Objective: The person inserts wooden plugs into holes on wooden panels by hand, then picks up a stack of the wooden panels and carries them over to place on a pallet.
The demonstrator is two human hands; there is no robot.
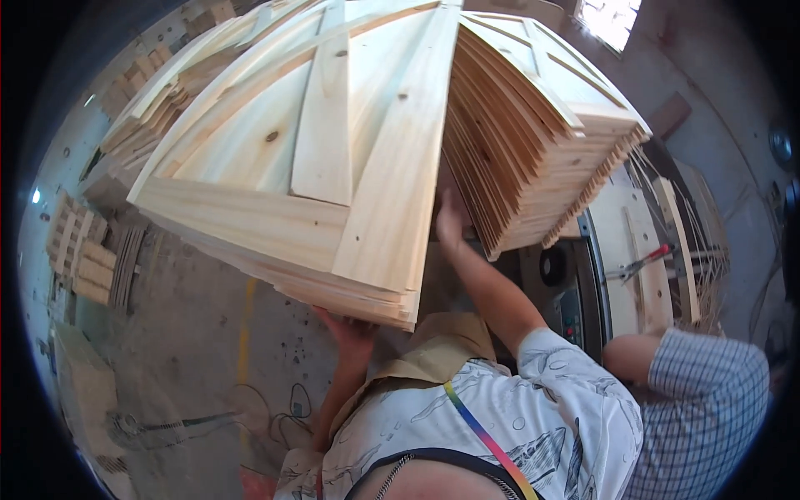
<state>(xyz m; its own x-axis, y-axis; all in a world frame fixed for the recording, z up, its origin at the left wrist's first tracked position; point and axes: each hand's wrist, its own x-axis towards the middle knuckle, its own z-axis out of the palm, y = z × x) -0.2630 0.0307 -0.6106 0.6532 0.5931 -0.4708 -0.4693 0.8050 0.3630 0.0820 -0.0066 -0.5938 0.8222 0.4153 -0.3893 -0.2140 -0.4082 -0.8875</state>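
A thick stack of pale wooden panels [383, 183], each with planks and a curved strip on its face, fills the upper middle at a tilt. My left hand [348, 327] is under its near lower edge; the fingertips are hidden beneath the wood. Against the stack's right side, in the gap, my right hand [451, 220] grips the edge, its fingers partly covered. Just right of that gap stands a second stack of similar panels [575, 154], its layers fanned apart on the near side.
A person in a checked sleeve [708, 392] is close on my right. Red-handled pliers [646, 262] lie on a pale board beside a dark machine [554, 267]. More wooden pieces [83, 250] are piled at left. A cable [292, 408] runs over the grey floor [192, 333].
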